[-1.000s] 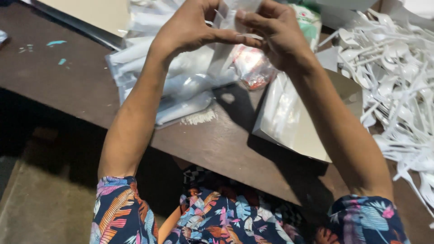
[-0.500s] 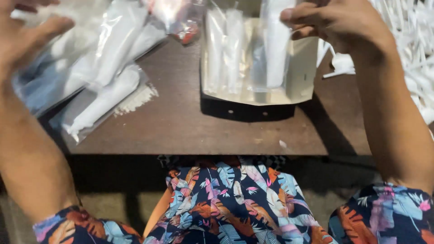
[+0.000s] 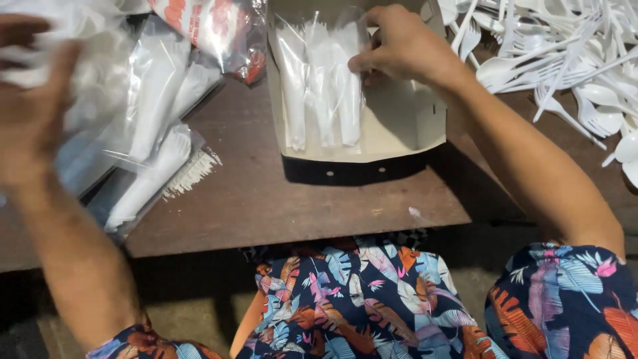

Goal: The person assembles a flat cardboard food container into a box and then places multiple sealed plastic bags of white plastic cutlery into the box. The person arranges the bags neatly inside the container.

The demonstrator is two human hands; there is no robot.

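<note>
Left hand (image 3: 33, 106) is blurry over the stack of clear bags (image 3: 143, 133), can't tell its grip. Right hand (image 3: 399, 46) pinches a wrapped cutlery pack (image 3: 349, 100) into the cardboard box (image 3: 399, 136). Looks like the boxing step; loose white forks (image 3: 565, 53) far right.

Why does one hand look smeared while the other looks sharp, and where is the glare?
In the head view, the left hand is motion-blurred above the plastic packets; the right hand is sharp at the cardboard box; glare whitens the loose white cutlery.
</note>
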